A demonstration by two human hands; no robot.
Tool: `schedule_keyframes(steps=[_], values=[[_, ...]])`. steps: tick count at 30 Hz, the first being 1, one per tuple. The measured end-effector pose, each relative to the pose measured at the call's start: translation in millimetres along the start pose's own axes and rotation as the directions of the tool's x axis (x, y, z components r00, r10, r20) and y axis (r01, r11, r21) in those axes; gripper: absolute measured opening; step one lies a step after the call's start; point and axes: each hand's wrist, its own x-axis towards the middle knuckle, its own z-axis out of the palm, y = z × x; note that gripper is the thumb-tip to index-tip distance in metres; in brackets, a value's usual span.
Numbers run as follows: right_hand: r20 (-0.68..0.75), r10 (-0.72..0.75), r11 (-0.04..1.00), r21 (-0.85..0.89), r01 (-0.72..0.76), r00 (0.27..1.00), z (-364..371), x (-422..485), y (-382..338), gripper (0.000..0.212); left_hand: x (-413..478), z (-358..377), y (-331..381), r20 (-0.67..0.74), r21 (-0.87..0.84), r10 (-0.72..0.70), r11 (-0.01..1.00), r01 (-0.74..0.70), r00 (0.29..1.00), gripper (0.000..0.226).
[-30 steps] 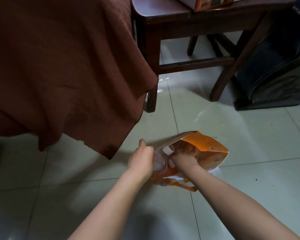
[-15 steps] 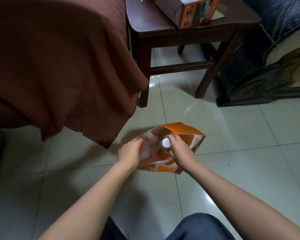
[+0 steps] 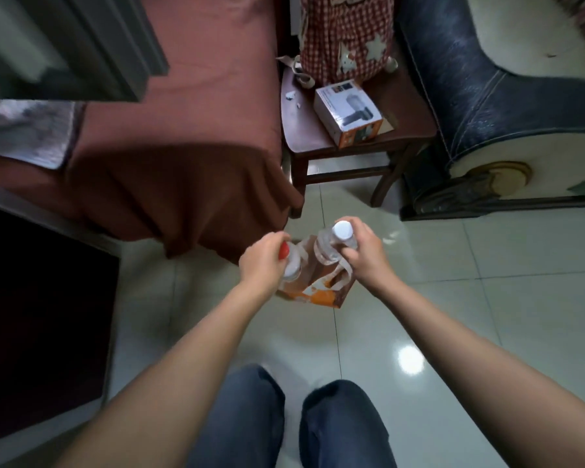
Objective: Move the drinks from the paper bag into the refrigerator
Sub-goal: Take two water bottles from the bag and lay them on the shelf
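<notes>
Red-capped bottle (image 3: 289, 261) gripped at neck by left hand (image 3: 262, 265); white-capped bottle (image 3: 335, 243) gripped by right hand (image 3: 365, 256). Paper bag (image 3: 318, 292) seen on floor just below both hands. 2 drinks judged lifted out; fridge not identified, placement still left.

Both forearms were bare from the lower frame edge to the wrists — no sleeves, watch or bracelet showed on either. The left hand (image 3: 262, 261) and the right hand (image 3: 363, 255) wore no gloves or rings that could be made out. Below them the legs were covered in dark blue denim trousers (image 3: 338, 423), the cloth softly creased and rounded over each knee — two separate shapes with a strip of pale floor between.
</notes>
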Motion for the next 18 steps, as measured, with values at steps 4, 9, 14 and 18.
schedule_keyframes(steps=[4, 9, 14, 18], values=[[-0.036, -0.043, 0.998, 0.048, 0.045, 0.998, -50.9, -39.1, -76.7, 0.027, -43.7, -82.7, 49.4, -0.059, 0.013, -0.042, 0.999, 0.043, 0.997, 0.035], [-0.035, -0.029, 0.993, 0.116, 0.032, 0.999, -95.8, -85.1, -146.3, 0.021, -107.3, -157.0, 85.7, -0.142, -0.103, -0.087, 0.992, 0.073, 0.986, 0.031], [0.062, -0.172, 0.985, 0.022, 0.171, 0.983, -116.8, -119.3, -197.1, 0.023, -163.7, -206.3, 100.4, -0.277, -0.187, -0.132, 0.979, 0.081, 0.952, 0.028], [0.121, -0.306, 0.952, 0.027, 0.305, 0.944, -122.3, -142.6, -227.3, 0.025, -208.4, -229.3, 100.5, -0.388, -0.273, -0.226, 0.954, 0.122, 0.893, 0.028]])
